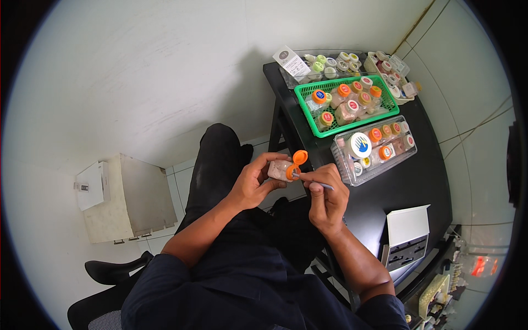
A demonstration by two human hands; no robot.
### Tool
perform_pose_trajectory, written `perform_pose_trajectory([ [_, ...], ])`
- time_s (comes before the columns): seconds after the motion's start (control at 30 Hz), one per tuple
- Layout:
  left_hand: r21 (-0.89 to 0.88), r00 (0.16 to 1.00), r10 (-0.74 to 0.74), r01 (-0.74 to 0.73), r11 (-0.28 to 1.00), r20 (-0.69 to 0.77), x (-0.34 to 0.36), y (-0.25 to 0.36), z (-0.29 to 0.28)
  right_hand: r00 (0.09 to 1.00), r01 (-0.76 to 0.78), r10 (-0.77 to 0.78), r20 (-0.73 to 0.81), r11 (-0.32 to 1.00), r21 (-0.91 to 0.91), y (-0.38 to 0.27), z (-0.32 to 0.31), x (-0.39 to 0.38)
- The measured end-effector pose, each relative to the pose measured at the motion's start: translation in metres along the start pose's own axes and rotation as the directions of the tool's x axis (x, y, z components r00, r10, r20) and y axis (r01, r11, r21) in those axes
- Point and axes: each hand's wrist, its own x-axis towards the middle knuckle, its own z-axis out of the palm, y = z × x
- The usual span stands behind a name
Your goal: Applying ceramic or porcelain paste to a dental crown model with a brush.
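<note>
My left hand (254,183) is closed round a small clear bottle (279,170) of pale pink powder, tilted with its mouth toward the right. Its orange flip lid (300,158) stands raised. Pinched in my right hand (328,195) is a thin grey stick-like tool (324,185). The tool's front end reaches the orange rim of the bottle; whether the tip is inside cannot be made out. Both hands are above my lap, beside the near edge of the black table (385,198).
On the table, a green basket (309,124) and a clear tray (352,179) hold several orange-capped bottles. More jars stand in a white basket (406,99) behind. An open white box (407,226) lies at right. A cabinet (144,195) stands at left near a chair armrest (113,271).
</note>
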Motion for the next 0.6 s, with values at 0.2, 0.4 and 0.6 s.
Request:
perform_pose_trajectory([
  [0.2,-0.006,1.000,-0.015,0.016,1.000,0.020,0.000,0.006,0.002,0.999,-0.020,0.024,-0.046,0.996,0.084,0.003,-0.002,-0.003],
  [0.4,-0.071,0.999,0.038,-0.037,0.997,0.010,-0.003,-0.014,-0.002,0.998,0.045,-0.045,-0.047,0.999,0.004,0.004,-0.002,0.000],
  [0.6,-0.288,0.997,-0.001,0.024,0.957,0.080,-0.001,-0.018,-0.003,0.997,0.075,-0.077,-0.029,0.996,-0.052,0.003,-0.004,0.001],
])
